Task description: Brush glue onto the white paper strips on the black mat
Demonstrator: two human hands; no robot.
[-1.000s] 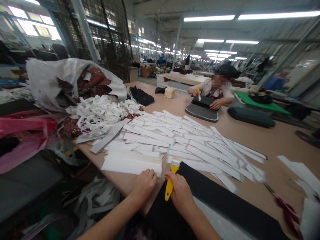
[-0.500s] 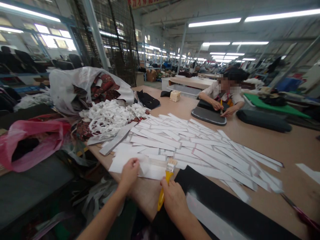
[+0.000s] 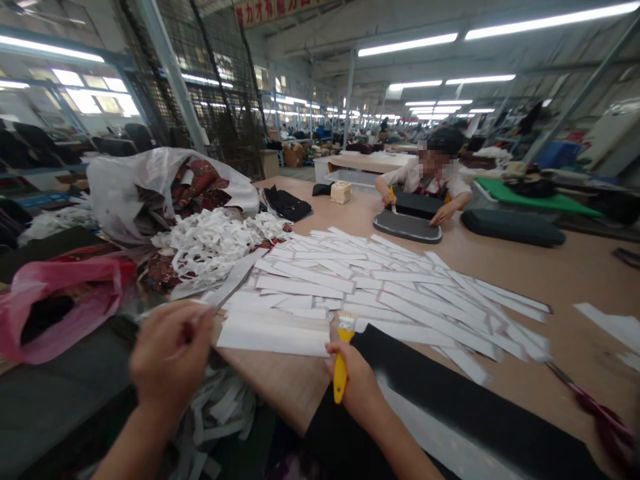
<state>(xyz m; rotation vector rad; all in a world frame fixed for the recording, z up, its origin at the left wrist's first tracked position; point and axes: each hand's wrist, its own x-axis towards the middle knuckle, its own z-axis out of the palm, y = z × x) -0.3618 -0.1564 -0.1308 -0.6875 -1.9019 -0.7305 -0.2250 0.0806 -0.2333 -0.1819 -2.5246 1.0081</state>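
Observation:
My right hand (image 3: 353, 373) is closed around a yellow-handled brush (image 3: 341, 377), its bristles pointing away from me. The thumb side of that hand touches the right end of a white sheet (image 3: 275, 333) lying at the table's near edge. Raised left of the sheet, my left hand (image 3: 173, 353) has its fingers curled together; whatever they pinch is too blurred to make out. Many white strips (image 3: 395, 293) lie spread beyond the sheet. A black panel (image 3: 450, 387) with a pale strip (image 3: 440, 433) on it lies to the right of my right hand.
White scraps (image 3: 215, 240) and clear (image 3: 120, 193) and pink plastic bags (image 3: 75, 287) crowd the left. Across the table (image 3: 520, 267), a person (image 3: 435, 180) brushes a dark padded piece (image 3: 407, 227). Dark-handled scissors (image 3: 595, 407) lie at the right.
My left hand has moved left and toward me, off the white sheet. The brush in my right hand is tilted differently. The view has shifted slightly, and the other person's brush hand has moved left.

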